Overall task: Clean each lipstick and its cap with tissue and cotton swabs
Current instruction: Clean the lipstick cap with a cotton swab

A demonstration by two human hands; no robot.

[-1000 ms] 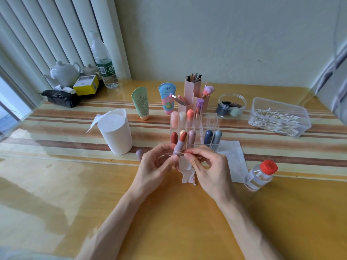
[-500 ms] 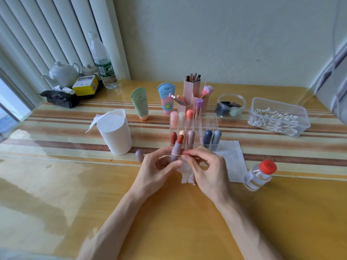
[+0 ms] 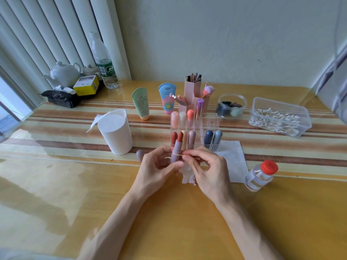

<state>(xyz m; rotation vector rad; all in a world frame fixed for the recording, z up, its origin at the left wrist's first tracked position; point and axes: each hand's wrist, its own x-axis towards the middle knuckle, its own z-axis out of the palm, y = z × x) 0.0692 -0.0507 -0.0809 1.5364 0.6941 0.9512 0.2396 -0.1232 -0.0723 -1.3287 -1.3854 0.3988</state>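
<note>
My left hand [image 3: 157,168] holds an uncapped mauve lipstick [image 3: 177,148] upright, its red stick showing on top. My right hand [image 3: 205,168] pinches a cotton swab [image 3: 179,155] whose tip touches the lipstick's tube, and also holds a crumpled, stained tissue [image 3: 187,175] under its fingers. The lipstick's mauve cap [image 3: 139,155] lies on the table just left of my left hand. Several capped lipsticks stand in a clear acrylic organiser [image 3: 212,120] right behind my hands.
A tissue roll [image 3: 115,134] stands to the left. A flat tissue [image 3: 231,157] lies at the right beside a red-capped bottle [image 3: 261,175]. Behind are a tub of cotton swabs [image 3: 277,120], a sponge jar [image 3: 231,106], a pink brush holder [image 3: 193,92] and two tubes [image 3: 141,104].
My left hand has tipped the lipstick more upright and raised it slightly. The swab in my right hand has shifted along the tube.
</note>
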